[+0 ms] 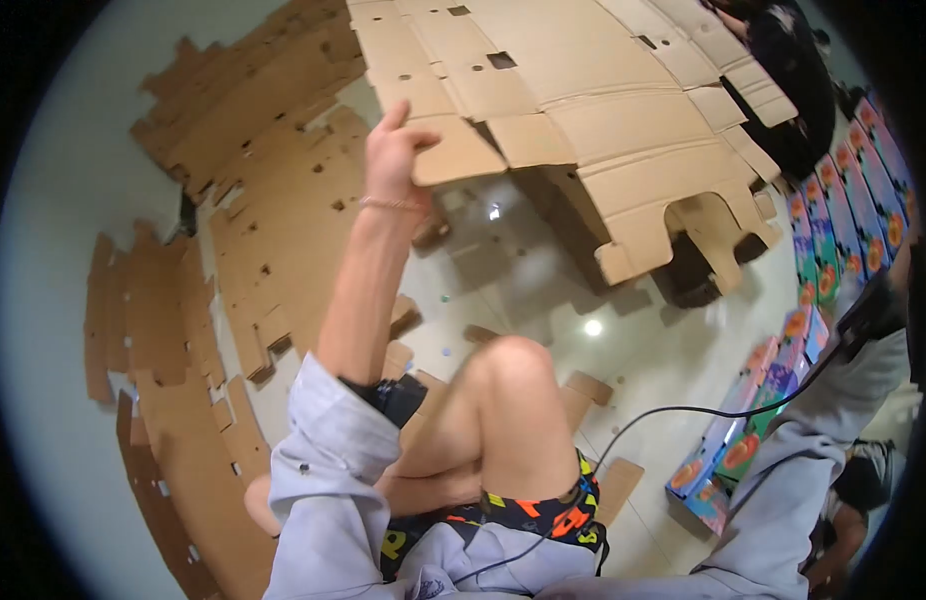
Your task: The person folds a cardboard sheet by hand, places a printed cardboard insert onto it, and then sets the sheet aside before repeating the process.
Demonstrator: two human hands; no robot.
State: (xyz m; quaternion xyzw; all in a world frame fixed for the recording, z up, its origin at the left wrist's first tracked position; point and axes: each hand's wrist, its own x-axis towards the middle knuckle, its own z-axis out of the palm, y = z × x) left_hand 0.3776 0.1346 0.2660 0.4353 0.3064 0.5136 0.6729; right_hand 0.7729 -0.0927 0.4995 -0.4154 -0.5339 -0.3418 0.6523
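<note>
My left hand [393, 155] is raised at the upper centre, gripping the near left flap of a large die-cut cardboard sheet [623, 110]. The sheet is tilted up off the floor, with creases, small holes and an arched cutout along its near edge. My right arm, in a grey sleeve, reaches out to the right edge of the view, where the hand is too dark and cut off to make out. A black cable [673, 409] runs from that arm across my lap.
Flattened cardboard sheets [283, 215] lie stacked on the left. Colourful boxes [743, 400] stand in rows on the right. A person in black [795, 90] is at the upper right, and part of another person [845, 530] shows lower right. Cardboard scraps [618, 490] lie on the shiny floor [583, 345].
</note>
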